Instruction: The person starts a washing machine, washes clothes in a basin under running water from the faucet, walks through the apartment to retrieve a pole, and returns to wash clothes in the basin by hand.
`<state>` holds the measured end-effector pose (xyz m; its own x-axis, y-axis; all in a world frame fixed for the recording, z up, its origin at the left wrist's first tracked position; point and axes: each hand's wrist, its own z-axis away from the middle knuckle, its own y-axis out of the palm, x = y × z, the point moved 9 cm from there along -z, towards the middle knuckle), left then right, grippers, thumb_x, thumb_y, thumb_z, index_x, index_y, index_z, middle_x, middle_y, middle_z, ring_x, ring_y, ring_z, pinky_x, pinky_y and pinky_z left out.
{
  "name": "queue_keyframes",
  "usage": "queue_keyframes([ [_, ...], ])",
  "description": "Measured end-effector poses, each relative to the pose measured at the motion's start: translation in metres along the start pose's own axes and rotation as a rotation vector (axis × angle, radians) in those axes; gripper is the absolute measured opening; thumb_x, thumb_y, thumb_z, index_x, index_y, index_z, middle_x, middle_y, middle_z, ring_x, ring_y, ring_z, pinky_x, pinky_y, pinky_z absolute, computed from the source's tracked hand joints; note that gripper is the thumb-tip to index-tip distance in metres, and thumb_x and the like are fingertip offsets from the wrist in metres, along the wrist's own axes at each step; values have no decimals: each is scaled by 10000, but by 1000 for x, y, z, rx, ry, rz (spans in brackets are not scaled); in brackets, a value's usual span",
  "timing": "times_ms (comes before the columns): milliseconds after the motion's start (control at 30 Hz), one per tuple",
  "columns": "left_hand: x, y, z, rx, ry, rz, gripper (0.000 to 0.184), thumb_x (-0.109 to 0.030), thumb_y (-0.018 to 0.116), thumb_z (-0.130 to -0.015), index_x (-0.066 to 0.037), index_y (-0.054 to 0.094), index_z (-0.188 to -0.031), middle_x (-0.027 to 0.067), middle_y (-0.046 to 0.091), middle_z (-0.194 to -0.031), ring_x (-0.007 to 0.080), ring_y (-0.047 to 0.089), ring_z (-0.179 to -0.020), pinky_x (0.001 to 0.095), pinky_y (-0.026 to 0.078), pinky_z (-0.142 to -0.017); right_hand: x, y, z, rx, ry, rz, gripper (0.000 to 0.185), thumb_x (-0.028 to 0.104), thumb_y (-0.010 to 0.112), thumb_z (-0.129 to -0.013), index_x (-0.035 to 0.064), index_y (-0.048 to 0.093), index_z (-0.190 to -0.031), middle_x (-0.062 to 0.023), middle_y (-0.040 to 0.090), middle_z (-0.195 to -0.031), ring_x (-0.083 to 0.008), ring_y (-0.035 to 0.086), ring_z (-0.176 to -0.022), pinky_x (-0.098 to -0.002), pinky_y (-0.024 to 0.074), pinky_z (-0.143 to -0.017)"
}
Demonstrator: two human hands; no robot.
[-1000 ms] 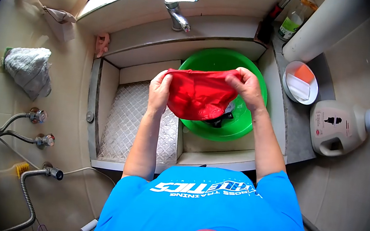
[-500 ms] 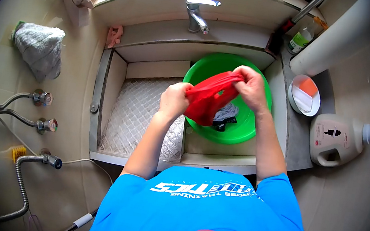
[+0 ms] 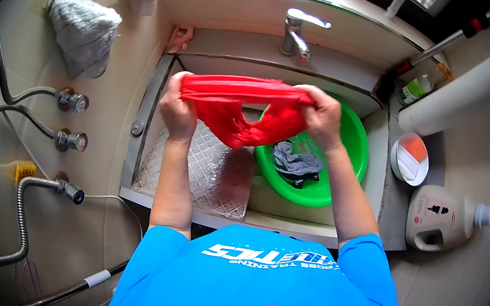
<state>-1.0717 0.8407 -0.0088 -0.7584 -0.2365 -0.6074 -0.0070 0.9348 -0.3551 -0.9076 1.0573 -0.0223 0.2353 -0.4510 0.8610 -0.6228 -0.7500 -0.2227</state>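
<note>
Wet-looking red underpants (image 3: 247, 94) are stretched wide by the waistband, above the sink. My left hand (image 3: 177, 107) is closed on one end of the waistband, over the ridged washboard (image 3: 205, 169). The other end is gripped by my right hand (image 3: 323, 120), above the left part of the green basin (image 3: 355, 150). A leg opening shows as a gap in the middle of the red fabric. Inside the basin, below the right hand, lies a crumpled grey and black cloth (image 3: 297, 162) with a little water around it.
Behind the basin stands the faucet (image 3: 297, 35). A white bowl (image 3: 410, 159) and a detergent jug (image 3: 441, 219) are on the right ledge, with a green-labelled bottle (image 3: 415, 89) farther back. Valves (image 3: 74, 101) and a grey towel (image 3: 85, 30) are on the left wall.
The red underpants have been pulled from a bunched shape to a wide stretch. My left hand moved left and up; they now hang partly over the washboard. The view has shifted slightly.
</note>
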Motion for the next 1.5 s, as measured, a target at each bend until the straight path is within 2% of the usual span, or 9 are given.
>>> queue_keyframes([
  [133,59,-42,37,17,-131,-123,157,-135,497,-822,-66,549,-952,143,615,-803,303,610,-740,357,469,-632,2,86,39,283,-193,205,296,-44,586,-631,54,588,-910,-139,597,-827,-291,587,-760,-338,484,-668],
  [267,108,-43,136,771,-399,-363,310,-89,599,-704,-53,553,-1009,155,586,-862,317,559,-860,377,445,-758,-69,164,134,776,-16,271,139,160,635,-674,67,580,-760,-131,580,-756,-292,574,-729,-381,471,-635],
  [533,99,-19,131,519,-262,-235,328,-206,672,-695,-24,587,-955,152,566,-965,300,510,-976,356,398,-868,-78,171,138,823,268,201,335,372,604,-753,43,583,-811,-160,603,-717,-326,593,-695,-402,474,-621],
  [700,139,81,176,1089,-412,-301,295,-278,651,-717,-69,583,-913,160,575,-935,323,553,-884,398,452,-750,-66,180,150,919,177,414,282,345,601,-747,63,599,-766,-162,597,-688,-326,591,-672,-420,470,-614],
  [933,127,-2,140,589,-654,-30,125,-155,606,-744,-43,579,-793,112,611,-826,274,576,-771,385,450,-672,-90,139,149,653,403,204,247,271,619,-746,34,597,-811,-171,594,-671,-308,591,-637,-386,462,-585],
  [1067,118,-55,145,677,-466,-647,84,-112,624,-707,-48,570,-711,111,560,-819,274,543,-803,391,443,-700,-127,141,161,518,671,177,349,221,661,-709,-14,546,-939,-165,593,-671,-277,595,-616,-366,466,-570],
  [1167,77,-20,133,539,-294,-363,137,-172,653,-703,-45,599,-704,126,562,-793,289,539,-800,379,437,-701,-119,170,162,694,383,384,386,200,680,-656,-11,533,-945,-203,588,-747,-347,585,-703,-417,464,-619],
  [1267,73,47,162,881,-453,-492,387,-393,627,-734,-7,606,-723,164,596,-802,293,583,-777,379,458,-693,-103,178,159,727,355,333,326,206,654,-673,-34,500,-831,-240,575,-773,-380,574,-743,-433,463,-662],
  [1500,114,92,190,635,-535,-32,153,-169,610,-749,-22,580,-781,84,591,-679,163,568,-620,291,453,-581,-102,160,165,617,346,220,338,176,651,-719,0,552,-990,-135,603,-669,-230,599,-593,-340,478,-578],
])
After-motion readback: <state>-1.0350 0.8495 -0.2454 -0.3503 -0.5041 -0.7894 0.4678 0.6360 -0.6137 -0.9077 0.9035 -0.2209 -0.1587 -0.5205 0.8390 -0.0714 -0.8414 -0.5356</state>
